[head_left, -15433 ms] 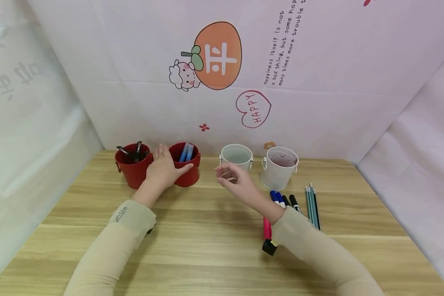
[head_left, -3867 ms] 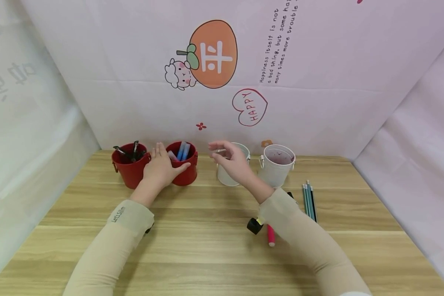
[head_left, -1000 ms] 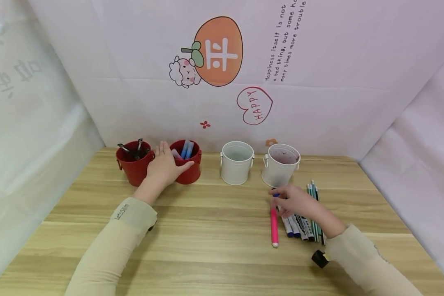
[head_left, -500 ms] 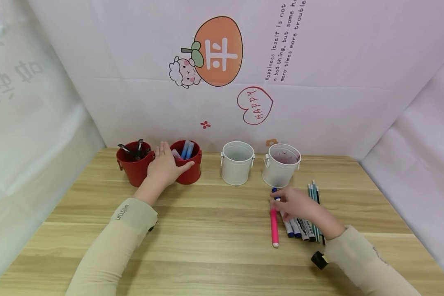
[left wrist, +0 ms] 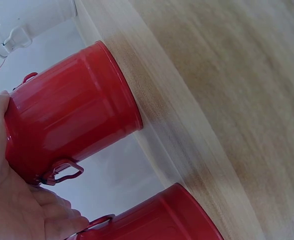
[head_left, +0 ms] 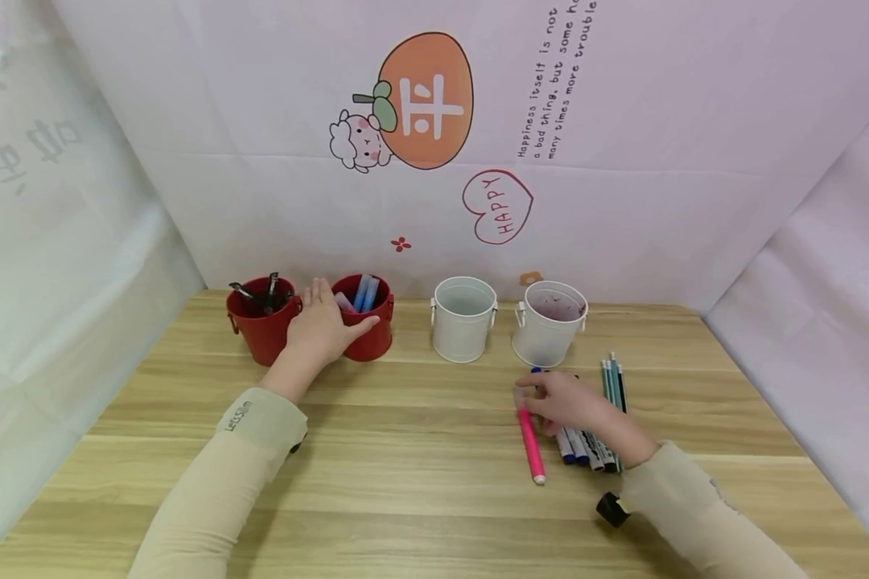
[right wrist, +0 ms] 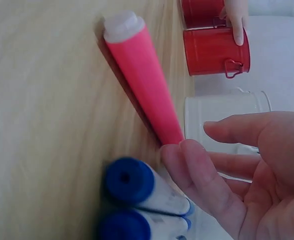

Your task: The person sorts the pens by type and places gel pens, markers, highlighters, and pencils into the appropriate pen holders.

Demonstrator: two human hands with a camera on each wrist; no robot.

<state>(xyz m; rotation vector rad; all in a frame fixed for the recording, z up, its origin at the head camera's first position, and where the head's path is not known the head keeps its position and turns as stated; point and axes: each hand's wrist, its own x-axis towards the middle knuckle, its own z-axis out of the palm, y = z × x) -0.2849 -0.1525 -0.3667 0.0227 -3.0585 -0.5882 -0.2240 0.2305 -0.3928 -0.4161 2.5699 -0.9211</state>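
My left hand (head_left: 319, 326) lies with straight fingers between two red buckets, its thumb across the front of the right-hand red bucket (head_left: 369, 342). That bucket holds markers (head_left: 367, 294) with blue and pinkish ends. In the left wrist view the thumb touches the upper wall of the red bucket (left wrist: 72, 110). My right hand (head_left: 568, 402) pinches the capped upper end of a pink marker (head_left: 531, 450), which slants over the wood. Its fingers hide part of the cap; in the right wrist view the pink marker (right wrist: 147, 80) casts a shadow close beneath it.
Blue- and black-capped whiteboard markers (head_left: 585, 450) lie beside my right hand, partly covered by it. Several pencils (head_left: 612, 382) lie further right. Two white buckets (head_left: 460, 334) stand at the back. Another red bucket (head_left: 263, 338), holding dark pens (head_left: 269, 293), stands at the left.
My right hand has come down from over the left white bucket to the pink marker. Its upper end has just swung left. Since the oldest frame, a pinkish piece has appeared in the right-hand red bucket.
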